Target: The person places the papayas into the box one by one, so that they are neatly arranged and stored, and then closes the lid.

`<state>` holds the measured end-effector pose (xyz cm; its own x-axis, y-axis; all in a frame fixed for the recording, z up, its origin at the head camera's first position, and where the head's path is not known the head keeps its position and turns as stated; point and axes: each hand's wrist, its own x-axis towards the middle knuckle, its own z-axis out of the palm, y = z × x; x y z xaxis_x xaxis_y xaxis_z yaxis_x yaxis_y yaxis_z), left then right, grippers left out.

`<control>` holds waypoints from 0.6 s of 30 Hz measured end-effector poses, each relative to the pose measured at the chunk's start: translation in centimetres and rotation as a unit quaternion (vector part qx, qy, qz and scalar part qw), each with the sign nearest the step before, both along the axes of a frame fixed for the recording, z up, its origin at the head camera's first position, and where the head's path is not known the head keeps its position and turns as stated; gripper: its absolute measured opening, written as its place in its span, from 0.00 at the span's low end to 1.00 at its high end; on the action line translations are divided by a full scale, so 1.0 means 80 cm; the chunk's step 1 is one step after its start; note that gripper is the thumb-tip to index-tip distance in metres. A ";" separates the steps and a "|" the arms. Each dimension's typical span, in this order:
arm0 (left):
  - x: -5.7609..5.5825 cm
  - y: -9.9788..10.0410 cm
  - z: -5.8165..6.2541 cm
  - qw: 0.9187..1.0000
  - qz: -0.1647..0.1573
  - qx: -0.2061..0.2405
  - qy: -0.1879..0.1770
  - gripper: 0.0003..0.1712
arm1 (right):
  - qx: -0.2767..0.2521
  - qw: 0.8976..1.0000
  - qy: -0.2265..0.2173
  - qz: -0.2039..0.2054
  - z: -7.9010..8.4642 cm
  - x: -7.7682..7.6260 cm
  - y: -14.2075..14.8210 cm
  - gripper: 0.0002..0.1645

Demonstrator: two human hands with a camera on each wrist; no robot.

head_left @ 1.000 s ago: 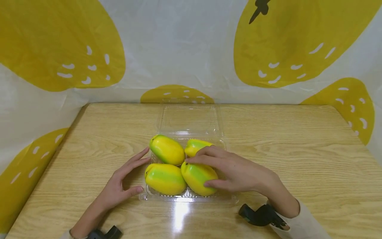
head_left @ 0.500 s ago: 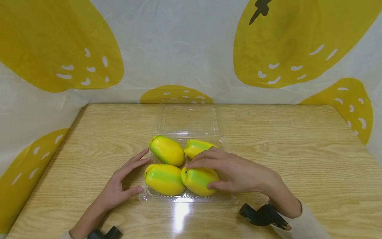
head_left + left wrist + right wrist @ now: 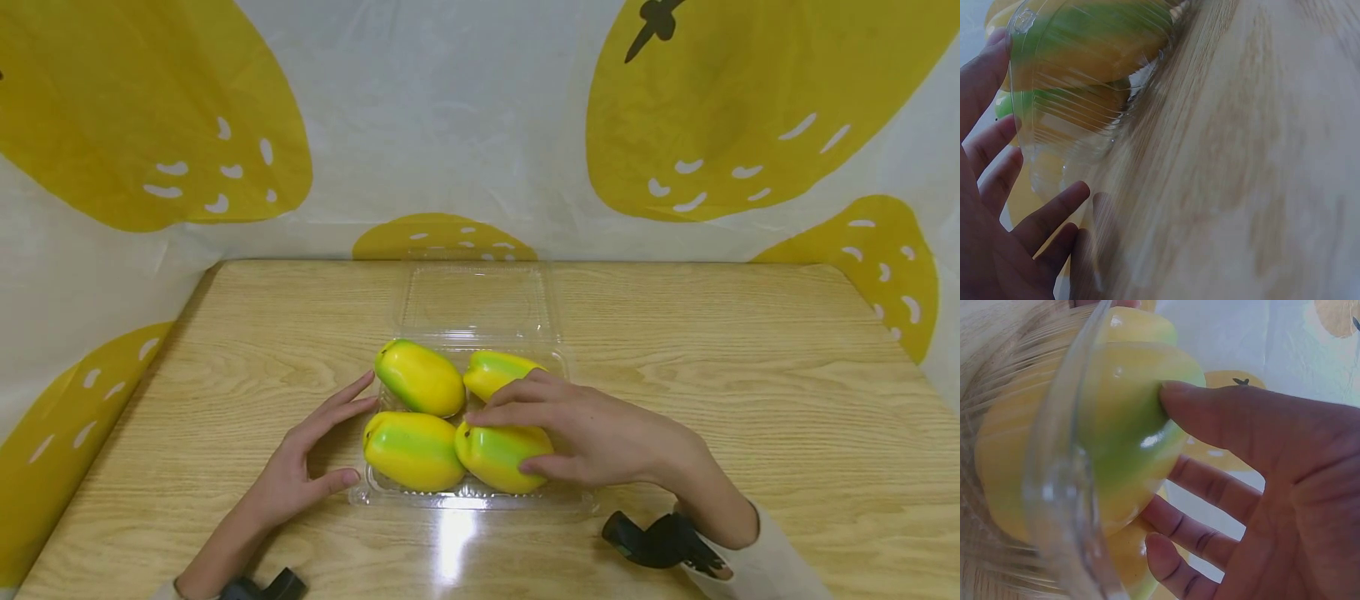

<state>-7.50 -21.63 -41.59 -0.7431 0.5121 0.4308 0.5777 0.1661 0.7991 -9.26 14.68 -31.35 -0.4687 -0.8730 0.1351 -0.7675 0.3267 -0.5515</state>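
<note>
Several yellow-green mangoes lie in a clear plastic clamshell container (image 3: 585,502) in the head view. My right hand (image 3: 600,429) holds the front right mango (image 3: 495,458), thumb on its near side and fingers over its far side. In the right wrist view the thumb presses on this mango (image 3: 1141,425) behind the clear container wall. My left hand (image 3: 292,471) is spread at the container's left side, fingertips at its rim. Beside it are the front left mango (image 3: 412,450) and the back left mango (image 3: 420,379). The right hand partly covers the back right mango (image 3: 495,371).
The container's lid (image 3: 474,300) stands open toward the back of the wooden table (image 3: 712,333). A white cloth with yellow fruit prints (image 3: 450,108) hangs behind and at both sides. Black wrist mounts (image 3: 660,540) sit on both wrists.
The front right mango has turned slightly, its stem end shifting toward the front of the container. My right hand has moved slightly to the right with it. The left hand stays in place.
</note>
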 end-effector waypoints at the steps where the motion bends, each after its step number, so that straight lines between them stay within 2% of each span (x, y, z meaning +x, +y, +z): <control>1: 0.000 0.000 0.000 1.000 0.000 -0.001 0.001 0.39 | 0.001 1.000 0.000 0.000 0.000 0.000 0.000 0.38; 8: 0.002 0.003 0.006 1.000 -0.001 0.001 0.007 0.39 | 0.006 1.000 0.002 0.000 0.000 0.001 0.000 0.39; 13: 0.008 0.014 0.028 1.000 -0.003 0.020 0.012 0.37 | -0.008 1.000 0.003 -0.006 0.006 0.000 0.004 0.34; 16: 0.009 0.014 0.030 0.999 0.009 0.040 -0.003 0.33 | -0.023 0.999 0.005 -0.043 0.010 -0.002 0.010 0.31; 18: 0.006 0.010 0.025 0.997 0.020 0.063 -0.032 0.31 | -0.039 0.996 0.003 -0.085 0.013 -0.007 0.016 0.30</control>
